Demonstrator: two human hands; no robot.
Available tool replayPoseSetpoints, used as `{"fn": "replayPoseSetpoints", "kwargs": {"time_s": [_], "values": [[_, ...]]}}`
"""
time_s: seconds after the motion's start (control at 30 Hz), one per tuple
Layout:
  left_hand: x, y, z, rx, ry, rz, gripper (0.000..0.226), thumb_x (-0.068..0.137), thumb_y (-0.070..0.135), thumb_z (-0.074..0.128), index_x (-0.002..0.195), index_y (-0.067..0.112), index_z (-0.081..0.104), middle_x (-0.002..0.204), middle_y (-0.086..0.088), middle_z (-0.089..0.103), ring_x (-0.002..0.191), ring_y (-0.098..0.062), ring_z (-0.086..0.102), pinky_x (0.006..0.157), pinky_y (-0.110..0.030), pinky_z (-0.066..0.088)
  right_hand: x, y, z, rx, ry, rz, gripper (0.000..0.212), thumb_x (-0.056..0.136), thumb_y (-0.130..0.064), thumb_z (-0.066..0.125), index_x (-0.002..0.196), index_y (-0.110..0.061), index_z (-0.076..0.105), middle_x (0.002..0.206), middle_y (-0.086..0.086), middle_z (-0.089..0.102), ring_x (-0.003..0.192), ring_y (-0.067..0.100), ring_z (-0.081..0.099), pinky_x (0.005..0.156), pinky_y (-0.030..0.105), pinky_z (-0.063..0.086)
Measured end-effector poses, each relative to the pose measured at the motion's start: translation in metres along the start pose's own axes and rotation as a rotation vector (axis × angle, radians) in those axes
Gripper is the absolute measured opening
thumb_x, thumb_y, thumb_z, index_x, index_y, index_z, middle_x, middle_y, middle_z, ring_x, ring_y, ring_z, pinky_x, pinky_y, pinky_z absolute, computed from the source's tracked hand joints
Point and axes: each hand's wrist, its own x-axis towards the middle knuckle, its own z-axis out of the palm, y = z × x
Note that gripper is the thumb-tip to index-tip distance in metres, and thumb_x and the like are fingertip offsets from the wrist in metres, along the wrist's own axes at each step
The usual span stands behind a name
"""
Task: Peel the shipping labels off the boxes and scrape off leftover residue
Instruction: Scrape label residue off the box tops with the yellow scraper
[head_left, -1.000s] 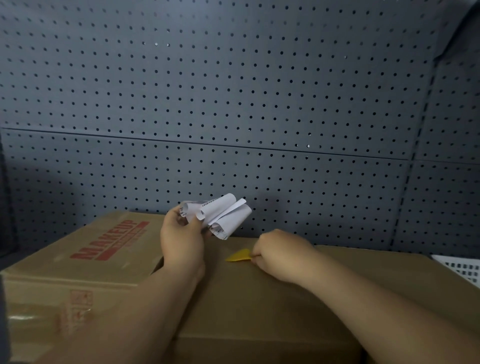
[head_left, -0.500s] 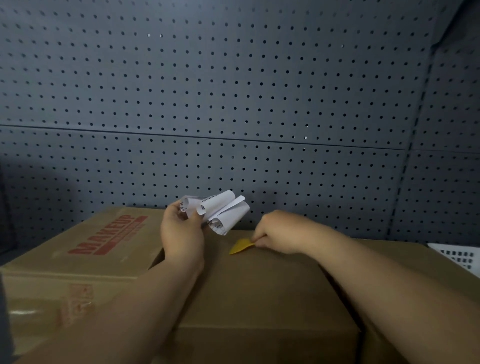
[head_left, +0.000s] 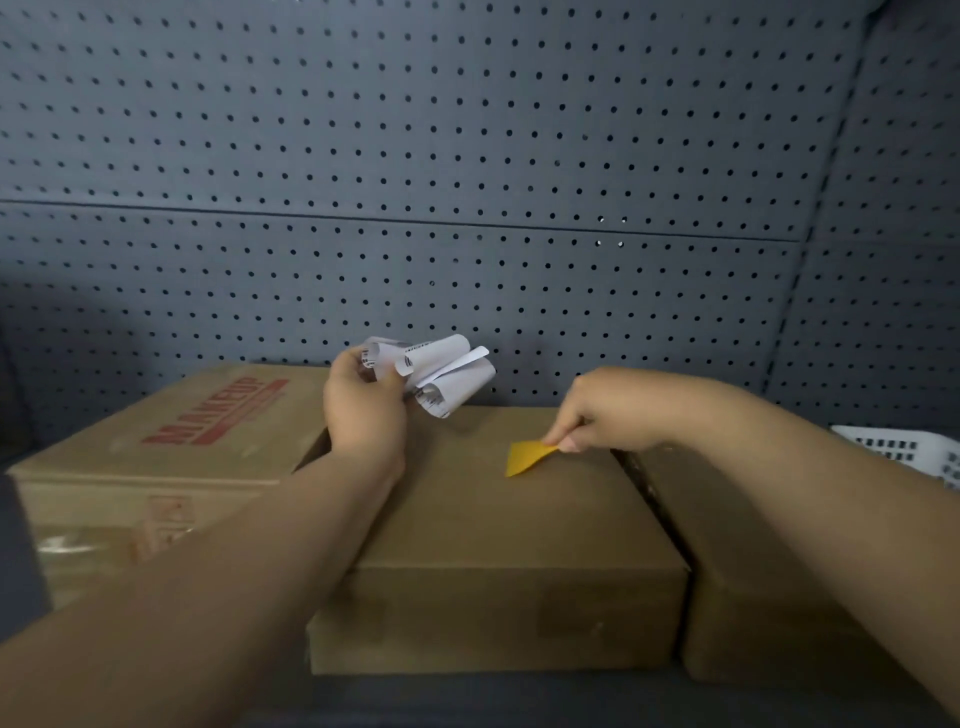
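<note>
Head view: the left hand (head_left: 363, 410) is curled around a bundle of peeled shipping labels (head_left: 441, 374), white curls with black print that stick out up and to the right of the fingers. The hand is raised above the seam where the left box (head_left: 182, 431) and the middle box (head_left: 493, 519) meet, with the forearm crossing the middle box's left edge.

The right hand (head_left: 597, 410) pinches the back of a yellow scraper (head_left: 524, 457) between thumb and fingertips. The blade points left and toward the person, low over the middle box's top. Whether its edge presses the cardboard cannot be told. The hand sits near the box's right edge, just beside the dark gap that separates it from the right box (head_left: 737, 545), and the right forearm lies over that box.

Bare brown cardboard lies between the two hands and from the scraper to the box's near edge. The left box carries red printed lettering on top and clear tape on its front face.

Behind the boxes rises a grey pegboard (head_left: 467, 156), close to their far edges. A white slotted basket (head_left: 909, 452) shows at the far right edge, beyond the right box.
</note>
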Motion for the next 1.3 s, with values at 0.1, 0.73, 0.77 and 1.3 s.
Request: {"fn": "replayPoseSetpoints", "kwargs": {"time_s": [0.1, 0.73, 0.77, 1.3], "values": [[0.000, 0.000, 0.001, -0.004, 0.001, -0.009, 0.016, 0.094, 0.013, 0.050, 0.108, 0.014, 0.057, 0.096, 0.001, 0.061, 0.082, -0.013, 0.057, 0.066, -0.017, 0.044, -0.016, 0.006, -0.004, -0.029, -0.052, 0.009, 0.028, 0.094, -0.024, 0.053, 0.120, -0.029, 0.064, 0.095, -0.020, 0.061, 0.094, 0.011, 0.061, 0.080, 0.026, 0.046], [-0.011, 0.009, 0.001, -0.065, -0.023, -0.020, 0.019, 0.094, 0.002, 0.045, 0.104, 0.014, 0.055, 0.085, 0.005, 0.059, 0.070, -0.004, 0.058, 0.045, -0.006, 0.045, -0.028, -0.050, 0.010, -0.040, 0.073, -0.240, 0.031, 0.095, -0.029, 0.051, 0.125, -0.029, 0.060, 0.118, -0.008, 0.063, 0.100, 0.010, 0.056, 0.089, 0.029, 0.046], [-0.010, 0.008, 0.001, -0.066, -0.025, -0.030, 0.019, 0.094, 0.001, 0.046, 0.104, 0.014, 0.056, 0.086, 0.004, 0.061, 0.072, -0.006, 0.059, 0.047, -0.009, 0.048, -0.026, -0.056, 0.012, -0.029, 0.087, -0.245, 0.032, 0.095, -0.028, 0.051, 0.125, -0.028, 0.060, 0.117, -0.007, 0.063, 0.102, 0.012, 0.057, 0.089, 0.031, 0.046], [-0.010, 0.006, -0.001, -0.034, -0.052, -0.047, 0.016, 0.092, 0.006, 0.052, 0.100, 0.020, 0.054, 0.097, -0.002, 0.063, 0.091, -0.020, 0.061, 0.082, -0.032, 0.052, -0.030, -0.059, 0.007, -0.025, 0.055, -0.180, 0.032, 0.096, -0.026, 0.049, 0.126, -0.026, 0.059, 0.120, -0.007, 0.062, 0.093, 0.004, 0.049, 0.068, 0.017, 0.038]]}}
